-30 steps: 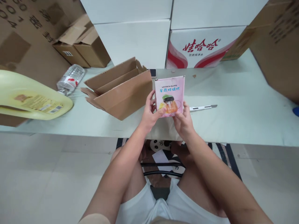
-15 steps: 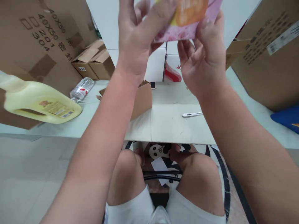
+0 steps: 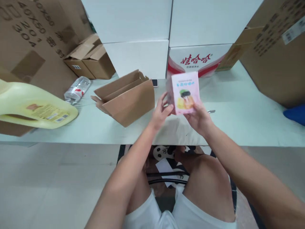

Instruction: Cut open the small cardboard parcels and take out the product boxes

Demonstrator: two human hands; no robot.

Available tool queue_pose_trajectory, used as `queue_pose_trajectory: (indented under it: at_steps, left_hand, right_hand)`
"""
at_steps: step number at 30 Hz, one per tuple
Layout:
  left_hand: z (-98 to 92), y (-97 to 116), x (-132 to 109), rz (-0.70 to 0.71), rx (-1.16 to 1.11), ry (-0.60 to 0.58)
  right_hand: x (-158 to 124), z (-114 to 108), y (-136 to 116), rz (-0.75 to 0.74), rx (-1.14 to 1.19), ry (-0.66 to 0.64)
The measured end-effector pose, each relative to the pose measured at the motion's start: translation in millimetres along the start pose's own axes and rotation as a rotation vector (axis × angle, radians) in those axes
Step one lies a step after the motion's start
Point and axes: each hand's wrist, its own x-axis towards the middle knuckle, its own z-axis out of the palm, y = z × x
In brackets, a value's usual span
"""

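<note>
Between both hands I hold a small pink box [image 3: 187, 87], printed with a yellow and orange picture and blue lettering that appears upside down. My left hand [image 3: 160, 113] grips its left lower edge, fingers behind and thumb in front. On the lower right corner, my right hand [image 3: 199, 117] has its thumb on the printed face and its fingers underneath. The box is slightly tilted above the table. Left of my hands stands an open brown cardboard box [image 3: 133, 101] with its flaps up. A utility knife [image 3: 211, 111] lies mostly hidden behind my right hand.
A yellow detergent jug [image 3: 47, 105] and a clear plastic bottle [image 3: 78, 89] lie on the left. Small cartons [image 3: 95, 62] sit behind them. White boxes [image 3: 138, 60] and a red-and-white carton [image 3: 197, 58] line the back. The phone [image 3: 154, 83] is beside the open box.
The pink box has come down from high in view to just above the table, and its front now faces me. Both hands moved down with it, uncovering the open cardboard box.
</note>
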Motion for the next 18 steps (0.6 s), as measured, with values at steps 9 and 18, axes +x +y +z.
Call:
queue_pose_trajectory:
  at_steps: [9,18]
  left_hand:
    - [17.1,-26.6,-9.0,-0.304,0.084,-0.162]
    - [25.8,-24.5,2.7,-0.361,0.266,-0.247]
  right_hand:
    - [34.0,-152.0,-77.4,-0.02,-0.183,0.915]
    - [104.5,-231.9,-119.3,-0.001,-0.457,1.005]
